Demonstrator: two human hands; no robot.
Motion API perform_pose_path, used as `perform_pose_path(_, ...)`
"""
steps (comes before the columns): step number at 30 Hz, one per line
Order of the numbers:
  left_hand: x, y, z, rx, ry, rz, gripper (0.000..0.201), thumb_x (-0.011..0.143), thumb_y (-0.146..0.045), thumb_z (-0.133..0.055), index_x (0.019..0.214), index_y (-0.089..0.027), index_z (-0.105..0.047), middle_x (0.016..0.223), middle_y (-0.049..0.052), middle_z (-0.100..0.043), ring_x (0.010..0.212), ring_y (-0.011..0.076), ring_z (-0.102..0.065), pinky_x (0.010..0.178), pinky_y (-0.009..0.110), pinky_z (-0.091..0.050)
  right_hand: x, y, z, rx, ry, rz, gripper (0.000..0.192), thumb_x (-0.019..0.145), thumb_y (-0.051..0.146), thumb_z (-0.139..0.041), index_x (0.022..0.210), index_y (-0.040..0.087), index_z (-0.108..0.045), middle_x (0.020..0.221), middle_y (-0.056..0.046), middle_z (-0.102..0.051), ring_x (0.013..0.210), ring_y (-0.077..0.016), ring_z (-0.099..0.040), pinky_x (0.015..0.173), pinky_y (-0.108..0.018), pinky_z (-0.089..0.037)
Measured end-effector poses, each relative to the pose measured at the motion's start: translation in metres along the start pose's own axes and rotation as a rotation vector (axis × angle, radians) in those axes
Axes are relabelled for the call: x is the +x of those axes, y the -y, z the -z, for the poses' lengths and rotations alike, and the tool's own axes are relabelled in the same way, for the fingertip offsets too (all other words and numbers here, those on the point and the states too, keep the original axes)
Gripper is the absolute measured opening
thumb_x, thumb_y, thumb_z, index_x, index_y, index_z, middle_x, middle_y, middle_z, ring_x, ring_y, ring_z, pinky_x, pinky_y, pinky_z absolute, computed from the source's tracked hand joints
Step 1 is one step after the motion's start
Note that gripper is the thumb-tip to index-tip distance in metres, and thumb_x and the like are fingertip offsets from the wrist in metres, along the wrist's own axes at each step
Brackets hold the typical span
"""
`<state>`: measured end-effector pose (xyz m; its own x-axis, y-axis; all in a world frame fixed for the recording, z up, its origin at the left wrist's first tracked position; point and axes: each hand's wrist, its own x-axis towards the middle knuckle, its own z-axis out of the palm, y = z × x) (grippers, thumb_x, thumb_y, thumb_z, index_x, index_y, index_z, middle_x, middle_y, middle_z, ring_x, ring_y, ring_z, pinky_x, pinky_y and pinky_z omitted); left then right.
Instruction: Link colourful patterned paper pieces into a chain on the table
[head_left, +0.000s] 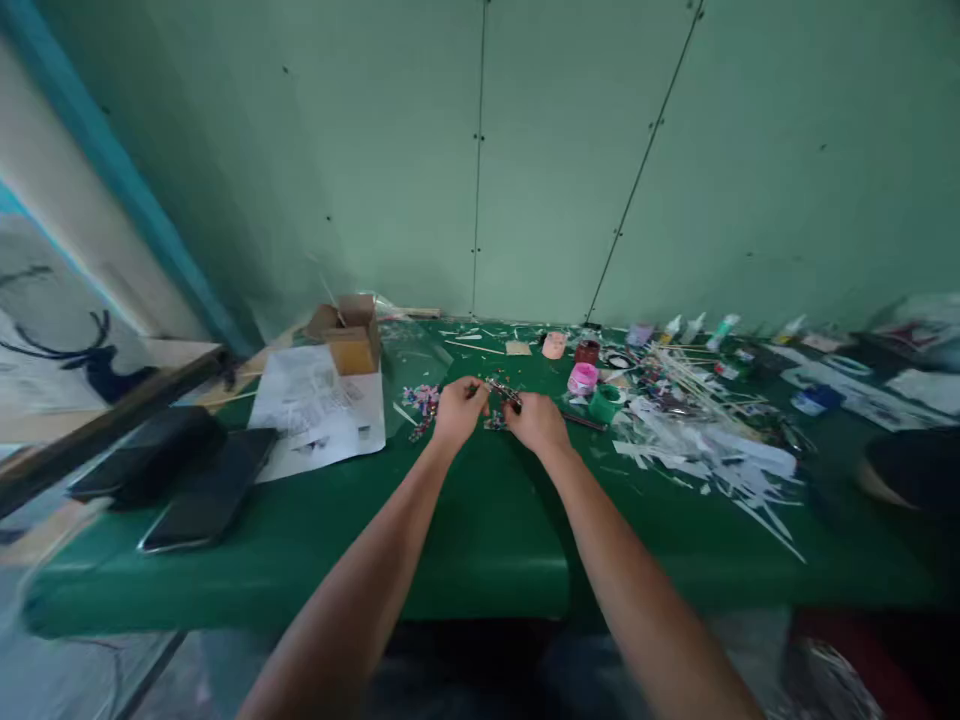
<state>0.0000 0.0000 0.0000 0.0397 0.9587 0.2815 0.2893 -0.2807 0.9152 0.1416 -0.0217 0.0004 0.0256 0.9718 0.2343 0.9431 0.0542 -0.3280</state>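
Note:
My left hand (457,410) and my right hand (538,420) are close together over the green-covered table (487,540), fingers pinched. Between their fingertips is a small, thin, speckled piece (501,388), dark and shiny; its kind is too small to make out. Each hand seems to grip one end of it. Just left of my left hand lies a pile of small pink, blue and white bits (421,402). More coloured bits (495,422) are scattered on the table beneath the piece. A dark thin stick (585,422) lies right of my right hand.
Open paint jars in pink (583,379), green (606,403) and dark red (587,352) stand to the right. Beyond them spread white strips (697,450) and thin sticks (694,380). On the left are white sheets (315,410), a cardboard box (354,345) and a phone (214,490).

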Motion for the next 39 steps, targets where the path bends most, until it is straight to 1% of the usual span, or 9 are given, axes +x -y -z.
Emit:
perform_pose_path(6, 0.000, 0.002, 0.000, -0.013, -0.003, 0.003, 0.020, 0.077, -0.033, -0.052, 0.066, -0.017, -0.057, 0.049, -0.002, -0.055, 0.040, 0.0084, -0.041, 0.042, 0.021, -0.026, 0.002, -0.003, 0.001, 0.026, 0.047, -0.009, 0.027, 0.085, 0.035, -0.047, 0.084, 0.017, -0.067, 0.080, -0.011, -0.069, 0.075, -0.0214, -0.065, 0.060, -0.024, -0.039)
perform_pose_path(14, -0.001, -0.001, -0.001, -0.021, 0.000, -0.042, 0.016, 0.077, -0.029, -0.051, 0.067, -0.018, -0.055, 0.049, -0.002, -0.055, 0.043, 0.0094, -0.045, 0.045, 0.021, -0.030, 0.005, -0.006, -0.002, 0.185, 0.109, -0.042, 0.031, 0.079, 0.045, -0.056, 0.076, 0.016, -0.066, 0.072, -0.009, -0.067, 0.067, -0.0201, -0.063, 0.050, -0.024, -0.030)
perform_pose_path(19, -0.002, -0.002, -0.001, -0.062, 0.009, -0.075, 0.014, 0.077, -0.028, -0.053, 0.067, -0.018, -0.055, 0.049, -0.002, -0.055, 0.044, 0.0099, -0.047, 0.047, 0.021, -0.031, 0.008, -0.007, -0.007, 0.220, 0.090, -0.042, 0.026, 0.082, 0.037, -0.053, 0.071, 0.016, -0.065, 0.071, -0.009, -0.067, 0.064, -0.0184, -0.061, 0.050, -0.024, -0.029)
perform_pose_path(22, -0.002, -0.002, -0.002, -0.091, 0.009, -0.088, 0.014, 0.078, -0.028, -0.052, 0.069, -0.018, -0.054, 0.049, -0.003, -0.054, 0.044, 0.0098, -0.047, 0.046, 0.021, -0.031, 0.009, -0.008, -0.011, 0.217, 0.070, -0.040, 0.023, 0.082, 0.031, -0.052, 0.073, 0.015, -0.066, 0.072, -0.009, -0.067, 0.066, -0.0181, -0.062, 0.051, -0.024, -0.030)
perform_pose_path(27, -0.002, -0.001, -0.003, -0.109, 0.019, -0.097, 0.015, 0.078, -0.030, -0.053, 0.070, -0.018, -0.054, 0.049, -0.003, -0.053, 0.044, 0.0093, -0.046, 0.046, 0.020, -0.032, 0.007, -0.007, -0.011, 0.133, 0.031, -0.060, 0.024, 0.083, 0.031, -0.051, 0.082, 0.014, -0.068, 0.077, -0.011, -0.069, 0.074, -0.0209, -0.064, 0.056, -0.024, -0.034)
perform_pose_path(32, -0.001, 0.002, -0.004, -0.081, 0.019, -0.078, 0.018, 0.080, -0.034, -0.052, 0.071, -0.019, -0.055, 0.051, -0.003, -0.057, 0.043, 0.0092, -0.046, 0.045, 0.020, -0.032, 0.003, -0.004, -0.008, 0.019, -0.005, -0.022, 0.028, 0.088, 0.035, -0.046, 0.088, 0.017, -0.068, 0.085, -0.011, -0.070, 0.081, -0.0221, -0.065, 0.063, -0.025, -0.039)
perform_pose_path(36, 0.001, 0.005, -0.003, -0.059, 0.014, -0.065, 0.017, 0.080, -0.032, -0.050, 0.070, -0.019, -0.055, 0.051, -0.003, -0.057, 0.044, 0.0095, -0.048, 0.047, 0.020, -0.034, 0.000, -0.004, -0.003, -0.054, 0.004, 0.015, 0.029, 0.090, 0.037, -0.044, 0.093, 0.019, -0.067, 0.086, -0.010, -0.070, 0.081, -0.0216, -0.066, 0.065, -0.025, -0.041)
perform_pose_path(39, 0.001, 0.006, -0.001, -0.047, -0.003, -0.060, 0.014, 0.078, -0.029, -0.050, 0.069, -0.019, -0.056, 0.054, -0.002, -0.060, 0.046, 0.0096, -0.049, 0.048, 0.021, -0.035, -0.002, -0.002, 0.000, -0.107, -0.009, 0.052, 0.029, 0.090, 0.037, -0.043, 0.091, 0.019, -0.066, 0.084, -0.010, -0.069, 0.079, -0.0219, -0.066, 0.065, -0.026, -0.042)
